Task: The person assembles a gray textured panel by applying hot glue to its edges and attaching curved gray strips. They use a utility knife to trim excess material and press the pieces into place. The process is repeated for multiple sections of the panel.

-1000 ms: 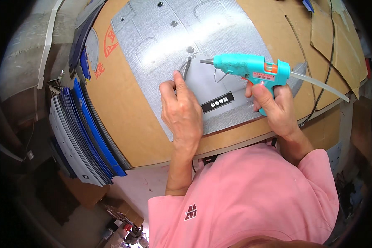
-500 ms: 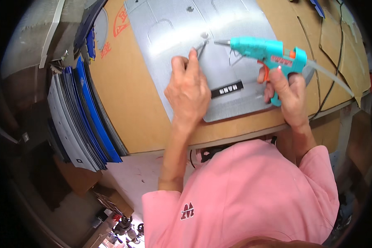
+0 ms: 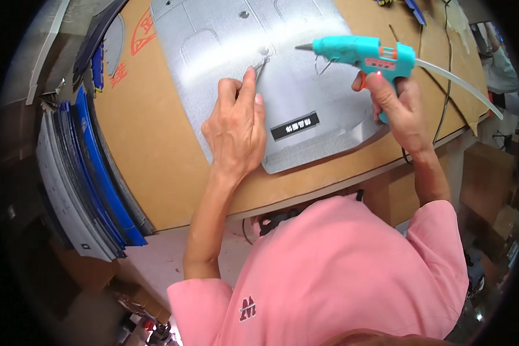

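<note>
1. Since half a second ago, I see the glue gun (image 3: 349, 53) has drawn back to the right, widening the gap between its nozzle (image 3: 304, 46) and the thin dark strip (image 3: 260, 73).
2. I have the right hand (image 3: 402, 112) wrapped around the glue gun's handle, holding it over the right part of the grey sheet (image 3: 305, 78).
3. I have the left hand (image 3: 233, 132) on the sheet, fingers bent, index fingertip beside the strip; whether it pinches or merely presses it, I cannot tell.
4. Below the strip, I see a black label (image 3: 294, 126) on the grey sheet, which lies on the tabletop (image 3: 161, 179).
5. Farther out, I see a pale glue stick (image 3: 464, 81) trailing behind the gun, and grey and blue panels (image 3: 78, 184) stacked at the tabletop's left.
</note>
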